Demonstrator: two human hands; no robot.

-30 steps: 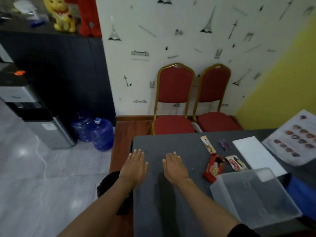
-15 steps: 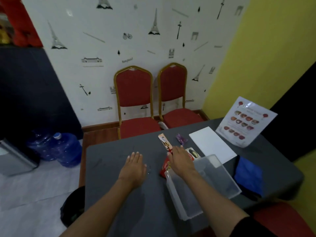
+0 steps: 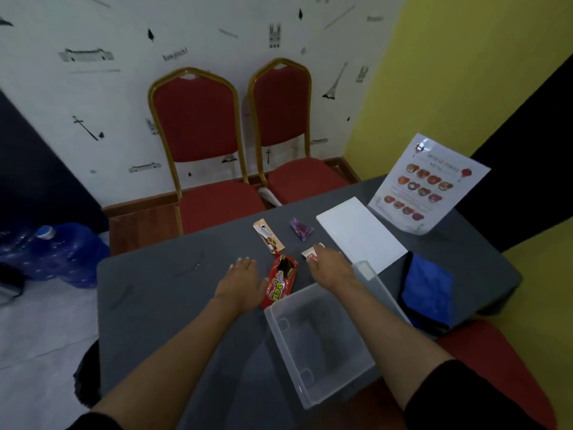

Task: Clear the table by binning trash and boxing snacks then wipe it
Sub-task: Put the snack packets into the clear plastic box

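On the grey table (image 3: 161,293) lie a torn red snack wrapper (image 3: 280,282), a long tan snack packet (image 3: 268,239), a small purple wrapper (image 3: 300,228) and a small white-and-red packet (image 3: 311,253). My left hand (image 3: 243,282) rests flat on the table just left of the red wrapper, holding nothing. My right hand (image 3: 333,268) lies over the white-and-red packet, fingers down on it; a grip cannot be told. A clear plastic box (image 3: 322,346) stands empty under my right forearm. A blue cloth (image 3: 426,293) lies at the right.
A white board (image 3: 361,234) and a standing menu card (image 3: 426,184) are at the table's far right. Two red chairs (image 3: 204,144) stand behind the table by the wall. Blue water bottles (image 3: 62,249) sit on the floor at left. A dark bin (image 3: 86,377) sits by the table's left edge.
The view has swung right and down. My right hand has moved right from the red wrapper onto the white-and-red packet. My left hand has shifted right, up to the red wrapper.
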